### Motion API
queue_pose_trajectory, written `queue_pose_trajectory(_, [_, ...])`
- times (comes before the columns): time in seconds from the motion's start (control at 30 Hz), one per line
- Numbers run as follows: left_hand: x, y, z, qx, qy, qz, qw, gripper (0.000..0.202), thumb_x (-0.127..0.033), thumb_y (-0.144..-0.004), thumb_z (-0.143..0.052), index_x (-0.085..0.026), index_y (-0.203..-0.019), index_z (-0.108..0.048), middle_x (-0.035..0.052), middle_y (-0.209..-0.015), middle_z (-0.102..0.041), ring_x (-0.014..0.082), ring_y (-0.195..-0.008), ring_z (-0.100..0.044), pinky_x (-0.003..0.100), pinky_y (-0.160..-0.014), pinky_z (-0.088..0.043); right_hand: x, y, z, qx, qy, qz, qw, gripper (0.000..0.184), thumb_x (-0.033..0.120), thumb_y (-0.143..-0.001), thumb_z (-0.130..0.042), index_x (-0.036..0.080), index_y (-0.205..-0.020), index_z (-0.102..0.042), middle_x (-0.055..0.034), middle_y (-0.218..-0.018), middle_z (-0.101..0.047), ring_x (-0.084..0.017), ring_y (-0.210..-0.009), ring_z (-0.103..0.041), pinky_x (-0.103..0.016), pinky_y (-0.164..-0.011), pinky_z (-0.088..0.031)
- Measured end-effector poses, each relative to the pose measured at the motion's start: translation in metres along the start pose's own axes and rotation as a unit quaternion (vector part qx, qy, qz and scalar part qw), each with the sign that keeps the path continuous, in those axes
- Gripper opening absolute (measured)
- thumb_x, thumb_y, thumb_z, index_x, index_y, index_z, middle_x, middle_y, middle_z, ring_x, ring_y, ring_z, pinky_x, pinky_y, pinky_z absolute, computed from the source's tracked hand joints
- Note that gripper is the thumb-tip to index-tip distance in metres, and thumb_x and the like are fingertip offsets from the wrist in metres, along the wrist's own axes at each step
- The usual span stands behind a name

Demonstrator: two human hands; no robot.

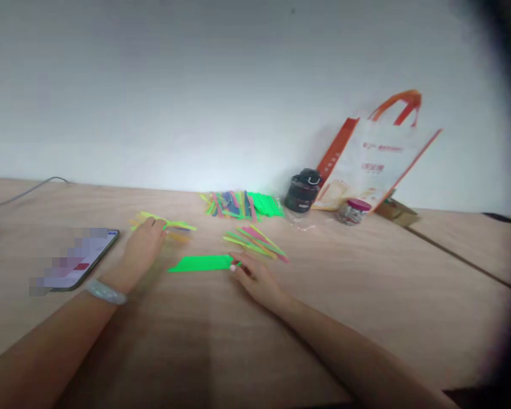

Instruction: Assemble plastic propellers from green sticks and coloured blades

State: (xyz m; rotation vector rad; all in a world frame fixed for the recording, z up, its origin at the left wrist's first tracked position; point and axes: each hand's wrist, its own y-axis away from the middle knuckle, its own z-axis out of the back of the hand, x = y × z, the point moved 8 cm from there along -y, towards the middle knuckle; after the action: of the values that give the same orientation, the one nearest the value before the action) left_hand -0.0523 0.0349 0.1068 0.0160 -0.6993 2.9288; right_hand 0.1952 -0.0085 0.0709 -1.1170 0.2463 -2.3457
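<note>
My right hand (256, 279) pinches the right end of a flat bright green strip (202, 263) lying on the wooden table (323, 295). My left hand (145, 245) has its curled fingers on a small bunch of yellow-green craft strips (168, 225), with orange strips (177, 237) partly under them. Between and beyond my hands lies a loose fan of green, pink and yellow strips (255, 242). Farther back is a larger pile of mixed coloured strips (234, 204). A pale band circles my left wrist.
A smartphone (79, 259) with a blurred screen lies left of my left hand. Along the wall stand a black lens-like cylinder (302, 191), a jar with a pink lid (353, 212), a leaning white-and-orange tote bag (375, 162) and a cardboard piece (396, 212). A grey cable (25, 192) crosses the far left.
</note>
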Motion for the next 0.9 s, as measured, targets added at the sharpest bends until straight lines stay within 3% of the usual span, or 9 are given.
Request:
queue_pose_trajectory(0.13, [0.004, 0.003, -0.006, 0.033, -0.013, 0.013, 0.999, 0.023, -0.022, -0.088, -0.042, -0.010, -0.102, -0.055, 0.0144, -0.097, -0.059, 0.0257, -0.086, -0.059, 0.035, -0.074, -0.047, -0.005, -0.002, 0.009, -0.037, 0.001, -0.007, 0.999, 0.032, 0.029, -0.086, -0.046, 0.020, -0.113, -0.062, -0.0075, -0.103, -0.065, -0.019, -0.090, -0.059, -0.034, -0.080, -0.047])
queue_pose_trajectory(0.33, [-0.001, 0.004, -0.002, 0.029, -0.004, -0.008, 1.000, 0.023, -0.024, -0.089, -0.042, -0.009, -0.100, -0.056, 0.0143, -0.094, -0.057, 0.0266, -0.089, -0.058, 0.036, -0.074, -0.047, -0.031, -0.010, 0.039, -0.109, 0.061, -0.023, 0.992, 0.031, 0.028, -0.087, -0.044, 0.021, -0.110, -0.063, -0.0069, -0.103, -0.066, -0.020, -0.087, -0.058, -0.034, -0.077, -0.046])
queue_pose_trajectory(0.43, [-0.023, 0.008, 0.005, 0.001, 0.017, -0.051, 0.999, 0.022, -0.024, -0.091, -0.041, -0.013, -0.100, -0.057, 0.0115, -0.094, -0.057, 0.0247, -0.090, -0.056, 0.037, -0.079, -0.046, -0.050, -0.015, 0.053, -0.124, 0.124, -0.048, 0.983, 0.031, 0.027, -0.088, -0.042, 0.018, -0.109, -0.063, -0.0067, -0.092, -0.064, -0.018, -0.080, -0.057, -0.031, -0.073, -0.045])
queue_pose_trajectory(0.53, [-0.063, 0.021, 0.012, -0.027, 0.074, -0.137, 0.987, 0.019, -0.025, -0.091, -0.042, -0.017, -0.099, -0.058, 0.0082, -0.098, -0.058, 0.0222, -0.095, -0.054, 0.037, -0.085, -0.044, -0.059, -0.019, 0.056, -0.105, 0.204, -0.050, 0.972, 0.027, 0.022, -0.087, -0.044, 0.016, -0.099, -0.067, -0.0080, -0.090, -0.062, -0.019, -0.086, -0.055, -0.031, -0.079, -0.043])
queue_pose_trajectory(0.63, [-0.108, 0.041, 0.009, -0.005, 0.114, -0.247, 0.962, 0.017, -0.025, -0.091, -0.045, -0.019, -0.099, -0.059, 0.0067, -0.097, -0.058, 0.0209, -0.095, -0.053, 0.037, -0.087, -0.043, -0.060, -0.020, 0.050, -0.062, 0.271, -0.047, 0.959, 0.026, 0.019, -0.085, -0.047, 0.017, -0.102, -0.068, -0.0089, -0.095, -0.062, -0.020, -0.093, -0.053, -0.032, -0.085, -0.041])
queue_pose_trajectory(0.7, [-0.128, 0.051, 0.004, 0.015, 0.124, -0.281, 0.952, 0.017, -0.025, -0.091, -0.047, -0.019, -0.101, -0.059, 0.0070, -0.100, -0.058, 0.0210, -0.097, -0.052, 0.036, -0.086, -0.043, -0.058, -0.020, 0.046, -0.042, 0.298, -0.042, 0.953, 0.030, 0.020, -0.085, -0.050, 0.020, -0.110, -0.065, -0.0084, -0.098, -0.061, -0.020, -0.095, -0.052, -0.032, -0.087, -0.039])
queue_pose_trajectory(0.8, [-0.143, 0.059, -0.003, 0.039, 0.130, -0.300, 0.944, 0.018, -0.023, -0.090, -0.047, -0.019, -0.103, -0.060, 0.0070, -0.102, -0.058, 0.0217, -0.099, -0.051, 0.035, -0.083, -0.044, -0.057, -0.020, 0.044, -0.033, 0.326, -0.042, 0.944, 0.031, 0.021, -0.085, -0.051, 0.021, -0.114, -0.063, -0.0085, -0.100, -0.061, -0.021, -0.098, -0.051, -0.033, -0.089, -0.038])
queue_pose_trajectory(0.9, [-0.146, 0.061, -0.007, 0.049, 0.142, -0.305, 0.940, 0.019, -0.022, -0.092, -0.044, -0.019, -0.101, -0.061, 0.0068, -0.100, -0.058, 0.0209, -0.097, -0.051, 0.035, -0.083, -0.044, -0.060, -0.021, 0.043, -0.026, 0.344, -0.051, 0.937, 0.023, 0.022, -0.086, -0.050, 0.019, -0.102, -0.067, -0.0095, -0.099, -0.061, -0.021, -0.097, -0.051, -0.033, -0.089, -0.038])
